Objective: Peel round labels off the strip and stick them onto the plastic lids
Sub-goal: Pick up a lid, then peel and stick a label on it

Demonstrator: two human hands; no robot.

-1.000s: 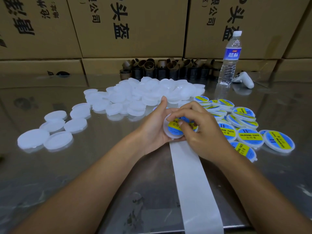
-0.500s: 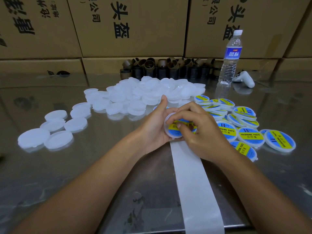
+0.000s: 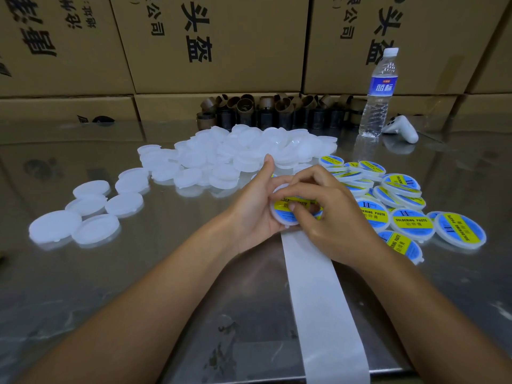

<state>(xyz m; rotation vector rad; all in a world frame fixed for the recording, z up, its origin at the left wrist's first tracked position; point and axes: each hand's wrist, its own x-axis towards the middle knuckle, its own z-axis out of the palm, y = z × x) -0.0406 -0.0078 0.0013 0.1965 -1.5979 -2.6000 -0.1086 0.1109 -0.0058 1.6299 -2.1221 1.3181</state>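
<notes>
Two bare hands meet over the far end of the long white backing strip (image 3: 318, 300), which lies on the shiny metal table (image 3: 83, 286). The left hand (image 3: 255, 206) holds a round white plastic lid (image 3: 275, 218) from its left side, thumb pointing up and fingers hidden behind it. The right hand (image 3: 329, 217) curls over the same lid, its thumb pressing on the round blue-and-yellow label (image 3: 281, 207) on the lid's face. Plain white lids (image 3: 243, 153) lie heaped beyond the hands. Labelled lids (image 3: 399, 206) lie to the right, near a clear water bottle (image 3: 378, 98).

left hand (image 3: 255, 209) grips the lid (image 3: 283, 215), right hand (image 3: 332, 217) seemingly pressing with curled fingers.
</notes>
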